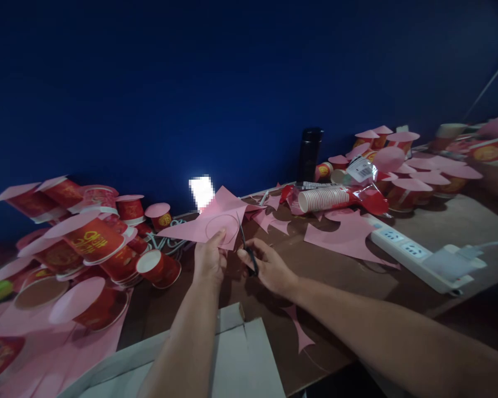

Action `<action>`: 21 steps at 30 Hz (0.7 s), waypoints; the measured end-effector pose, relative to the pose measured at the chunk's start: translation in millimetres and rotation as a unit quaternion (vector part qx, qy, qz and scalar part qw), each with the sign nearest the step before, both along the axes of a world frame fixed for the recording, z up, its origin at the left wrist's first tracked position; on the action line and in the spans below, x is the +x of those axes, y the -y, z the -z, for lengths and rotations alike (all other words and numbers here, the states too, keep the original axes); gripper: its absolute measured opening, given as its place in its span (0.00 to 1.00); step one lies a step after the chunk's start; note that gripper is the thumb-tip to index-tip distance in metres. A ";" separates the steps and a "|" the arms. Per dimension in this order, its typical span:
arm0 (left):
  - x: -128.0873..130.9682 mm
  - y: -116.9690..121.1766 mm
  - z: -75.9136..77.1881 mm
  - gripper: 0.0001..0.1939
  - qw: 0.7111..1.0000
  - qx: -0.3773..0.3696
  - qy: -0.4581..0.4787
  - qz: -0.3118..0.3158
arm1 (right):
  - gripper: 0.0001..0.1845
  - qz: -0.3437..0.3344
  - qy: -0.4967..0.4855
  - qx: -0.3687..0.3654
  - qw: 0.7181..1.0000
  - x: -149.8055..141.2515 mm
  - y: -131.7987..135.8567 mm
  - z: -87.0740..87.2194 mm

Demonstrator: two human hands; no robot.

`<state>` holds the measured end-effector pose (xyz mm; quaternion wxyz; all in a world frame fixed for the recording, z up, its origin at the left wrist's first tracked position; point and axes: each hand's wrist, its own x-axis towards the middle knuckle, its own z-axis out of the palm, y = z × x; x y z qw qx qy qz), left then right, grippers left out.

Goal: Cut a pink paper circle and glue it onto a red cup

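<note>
My left hand [211, 258] pinches the lower edge of a sheet of pink paper [191, 228], thumb on top. A circle is drawn in pencil or pen on that sheet, just above my thumb. My right hand [269, 266] grips a pair of dark-handled scissors [252, 260]. The blades point up and away from me at the sheet's right edge, close beside the drawn circle. Below my right hand lies a thin pink paper scrap [299, 330] on the brown table [249, 304]. My left fingers under the paper are partly hidden.
Red paper cups [97, 237] with pink discs crowd the left; more cups [410, 190] stand at the back right. A sleeve of stacked cups [323, 199], a black flask [310, 152], a cut pink sheet [340, 236] and a power strip [410, 251] lie rightward. White cardboard [249, 359] is near me.
</note>
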<state>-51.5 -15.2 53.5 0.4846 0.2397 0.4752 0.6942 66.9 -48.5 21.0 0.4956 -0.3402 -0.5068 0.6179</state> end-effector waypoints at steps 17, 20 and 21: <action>-3.3 -5.4 3.2 0.15 1.000 0.006 0.015 0.002 | 0.17 -0.011 0.007 0.013 1.000 2.3 0.4 -0.4; -2.5 -6.2 2.0 0.14 0.999 0.009 0.040 0.006 | 0.18 -0.007 0.007 0.012 1.000 1.7 0.2 -0.2; -2.2 -6.1 1.1 0.14 0.999 0.009 0.047 0.005 | 0.18 -0.005 0.006 0.010 1.000 1.6 0.0 0.1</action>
